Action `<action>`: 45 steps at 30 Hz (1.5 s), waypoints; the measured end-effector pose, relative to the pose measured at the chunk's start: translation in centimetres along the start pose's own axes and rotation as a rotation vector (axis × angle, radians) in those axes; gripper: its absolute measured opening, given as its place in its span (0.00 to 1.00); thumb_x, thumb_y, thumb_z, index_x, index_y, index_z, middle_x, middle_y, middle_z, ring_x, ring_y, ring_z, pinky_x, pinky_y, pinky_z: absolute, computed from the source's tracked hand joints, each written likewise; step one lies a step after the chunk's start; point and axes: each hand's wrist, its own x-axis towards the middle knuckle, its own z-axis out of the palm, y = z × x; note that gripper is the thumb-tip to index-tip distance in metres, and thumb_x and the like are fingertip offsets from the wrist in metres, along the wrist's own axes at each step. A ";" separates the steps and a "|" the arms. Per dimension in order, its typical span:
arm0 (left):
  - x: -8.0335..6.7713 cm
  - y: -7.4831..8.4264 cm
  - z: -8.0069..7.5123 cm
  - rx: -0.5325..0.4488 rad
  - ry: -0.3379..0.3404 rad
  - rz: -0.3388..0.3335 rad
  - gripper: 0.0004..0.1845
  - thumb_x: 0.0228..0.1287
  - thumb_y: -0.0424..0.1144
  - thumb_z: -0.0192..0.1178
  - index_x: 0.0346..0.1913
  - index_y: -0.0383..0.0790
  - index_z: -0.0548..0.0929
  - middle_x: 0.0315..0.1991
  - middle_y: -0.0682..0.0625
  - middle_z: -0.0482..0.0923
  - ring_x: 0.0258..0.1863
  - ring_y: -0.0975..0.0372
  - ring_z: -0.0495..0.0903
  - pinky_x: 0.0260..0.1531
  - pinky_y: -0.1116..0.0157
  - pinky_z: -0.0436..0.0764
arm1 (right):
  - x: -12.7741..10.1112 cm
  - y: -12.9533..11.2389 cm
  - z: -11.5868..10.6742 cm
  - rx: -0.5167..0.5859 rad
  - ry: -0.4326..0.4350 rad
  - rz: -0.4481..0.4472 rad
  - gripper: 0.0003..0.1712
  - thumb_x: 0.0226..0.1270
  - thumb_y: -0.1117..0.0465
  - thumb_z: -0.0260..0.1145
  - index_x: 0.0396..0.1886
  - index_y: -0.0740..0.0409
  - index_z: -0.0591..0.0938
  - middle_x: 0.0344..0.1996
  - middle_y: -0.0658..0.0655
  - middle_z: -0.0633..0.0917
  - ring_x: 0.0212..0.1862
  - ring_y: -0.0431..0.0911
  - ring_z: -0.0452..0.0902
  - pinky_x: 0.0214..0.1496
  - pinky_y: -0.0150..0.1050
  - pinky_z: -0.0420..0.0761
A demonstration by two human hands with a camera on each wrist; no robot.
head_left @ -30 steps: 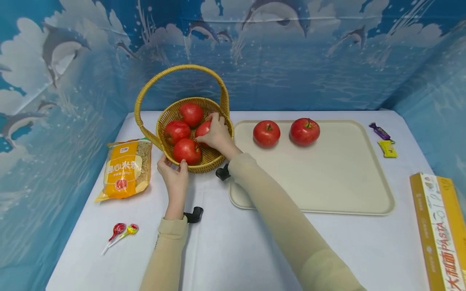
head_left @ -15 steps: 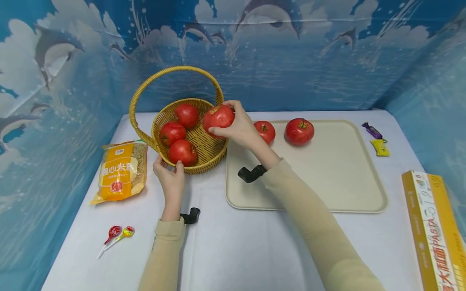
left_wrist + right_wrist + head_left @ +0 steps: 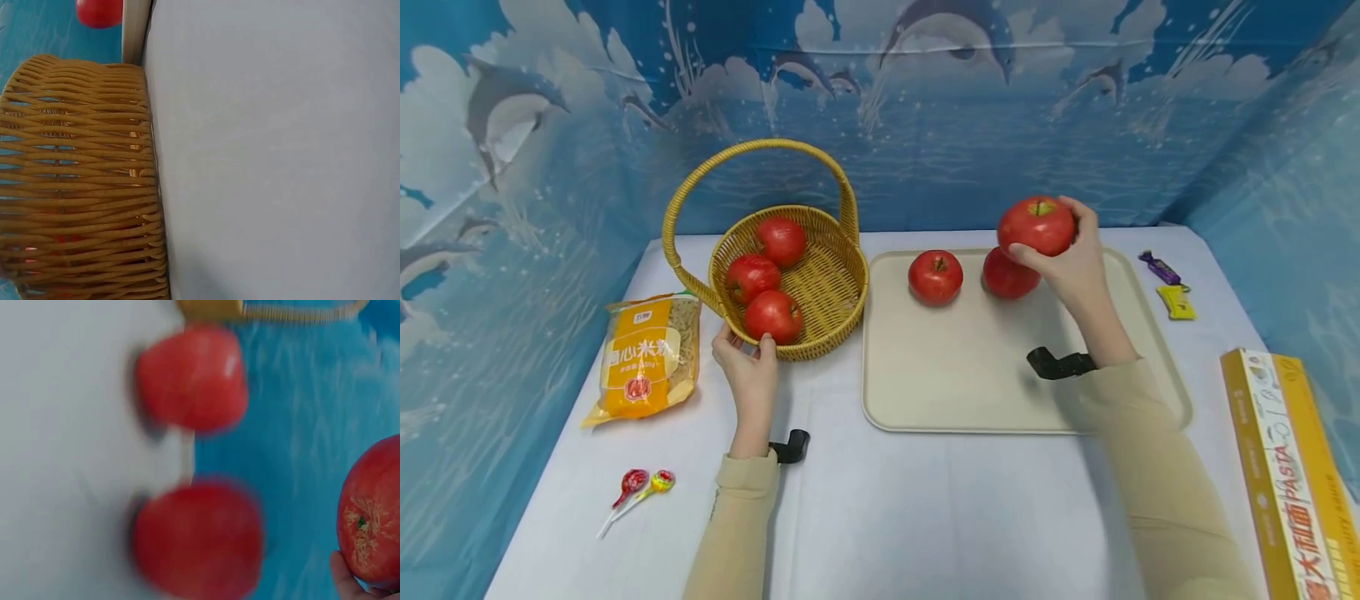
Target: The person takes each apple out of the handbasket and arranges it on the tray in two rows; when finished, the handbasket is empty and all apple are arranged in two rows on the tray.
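Note:
My right hand (image 3: 1078,258) grips a red apple (image 3: 1037,226) above the back of the beige tray (image 3: 947,392). That apple partly covers another apple (image 3: 1010,275) lying on the tray, with a further apple (image 3: 936,277) to its left. In the right wrist view the held apple (image 3: 375,512) shows at the right edge. My left hand (image 3: 747,375) holds the front rim of the yellow wicker basket (image 3: 827,287), thumb over the rim. Three apples (image 3: 773,317) lie in the basket's left half. The left wrist view shows the woven basket wall (image 3: 81,169).
An orange bag of noodles (image 3: 647,358) lies left of the basket, with two lollipops (image 3: 638,492) nearer the front. Two wrapped candies (image 3: 1176,302) lie right of the tray, and a long pasta box (image 3: 1285,467) at the right edge. A dolphin-print curtain (image 3: 925,167) stands behind.
My right hand has lifted one apple out of the basket and carried it rightward over the tray. The left hand stays at the basket's rim.

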 end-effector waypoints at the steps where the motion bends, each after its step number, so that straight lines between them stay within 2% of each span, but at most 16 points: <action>1: 0.0 0.0 0.0 0.003 -0.001 -0.002 0.34 0.67 0.30 0.55 0.71 0.33 0.51 0.69 0.38 0.51 0.67 0.52 0.60 0.63 0.53 0.75 | 0.3 0.8 -0.8 0.001 0.024 0.027 0.52 0.59 0.48 0.73 0.76 0.43 0.51 0.75 0.52 0.58 0.74 0.49 0.54 0.68 0.55 0.71; 5: -0.1 0.0 0.0 0.002 0.003 -0.008 0.34 0.67 0.30 0.55 0.71 0.34 0.51 0.69 0.39 0.51 0.67 0.53 0.60 0.63 0.54 0.75 | 1.3 3.9 -3.4 -0.011 0.099 0.147 0.54 0.60 0.44 0.71 0.76 0.42 0.48 0.77 0.51 0.53 0.76 0.48 0.50 0.71 0.52 0.69; 8: 0.0 -0.1 0.0 0.001 0.009 0.006 0.34 0.66 0.30 0.55 0.71 0.33 0.52 0.68 0.38 0.51 0.68 0.52 0.60 0.63 0.53 0.75 | 1.8 5.8 -4.6 -0.041 0.116 0.239 0.57 0.58 0.40 0.71 0.77 0.42 0.46 0.78 0.52 0.51 0.77 0.49 0.47 0.73 0.52 0.66; 13: 0.0 -0.1 0.0 0.004 0.009 0.037 0.34 0.65 0.29 0.55 0.70 0.31 0.52 0.68 0.37 0.51 0.68 0.51 0.60 0.63 0.52 0.74 | 2.3 8.1 -5.6 -0.072 0.093 0.362 0.62 0.55 0.37 0.71 0.78 0.44 0.43 0.79 0.54 0.47 0.79 0.52 0.43 0.75 0.53 0.63; 17: -0.1 -0.1 0.0 0.002 0.015 0.042 0.33 0.65 0.29 0.55 0.70 0.31 0.53 0.68 0.37 0.51 0.67 0.51 0.61 0.63 0.52 0.75 | 2.5 9.2 -6.0 -0.130 0.048 0.394 0.64 0.56 0.40 0.72 0.79 0.45 0.39 0.80 0.58 0.44 0.79 0.57 0.39 0.74 0.57 0.63; 24: 0.1 -0.3 -0.1 -0.025 0.011 0.040 0.34 0.65 0.27 0.54 0.70 0.30 0.52 0.69 0.37 0.49 0.68 0.51 0.60 0.64 0.52 0.74 | 2.5 10.4 -6.3 -0.226 -0.024 0.321 0.63 0.60 0.50 0.72 0.79 0.51 0.37 0.78 0.66 0.45 0.78 0.64 0.42 0.71 0.63 0.63; 33: 0.4 -0.3 -0.1 -0.024 -0.014 0.012 0.35 0.66 0.29 0.55 0.71 0.33 0.51 0.68 0.37 0.50 0.68 0.51 0.60 0.63 0.53 0.75 | 1.8 10.1 -6.4 -0.313 -0.045 0.278 0.65 0.62 0.45 0.70 0.79 0.53 0.33 0.78 0.67 0.41 0.77 0.66 0.40 0.68 0.68 0.62; 36: 0.4 -0.3 -0.1 -0.022 -0.027 0.001 0.35 0.66 0.29 0.55 0.71 0.33 0.50 0.68 0.38 0.49 0.68 0.52 0.59 0.64 0.54 0.74 | 1.3 8.7 -6.4 -0.389 -0.031 0.224 0.63 0.63 0.42 0.67 0.80 0.55 0.35 0.78 0.67 0.41 0.77 0.67 0.40 0.67 0.70 0.62; 39: 0.4 -0.2 -0.1 -0.013 -0.035 -0.005 0.35 0.67 0.30 0.55 0.72 0.34 0.50 0.68 0.38 0.50 0.68 0.52 0.59 0.64 0.54 0.74 | 0.5 6.1 -5.8 -0.461 0.002 0.127 0.60 0.63 0.39 0.65 0.80 0.57 0.41 0.78 0.68 0.43 0.77 0.66 0.40 0.66 0.72 0.62; 42: 0.3 -0.1 -0.1 0.007 -0.038 -0.012 0.35 0.68 0.31 0.54 0.72 0.35 0.50 0.68 0.39 0.50 0.69 0.53 0.59 0.64 0.55 0.74 | -0.6 2.7 -3.9 -0.478 0.004 0.014 0.56 0.63 0.39 0.65 0.80 0.56 0.47 0.78 0.65 0.46 0.77 0.63 0.41 0.68 0.71 0.60; 45: 0.4 -0.1 -0.3 0.008 -0.040 -0.020 0.35 0.69 0.31 0.54 0.72 0.35 0.49 0.68 0.39 0.50 0.69 0.53 0.59 0.64 0.55 0.74 | -1.3 -0.3 -0.9 -0.442 -0.062 -0.096 0.53 0.63 0.41 0.67 0.79 0.56 0.52 0.78 0.62 0.50 0.77 0.60 0.44 0.69 0.70 0.59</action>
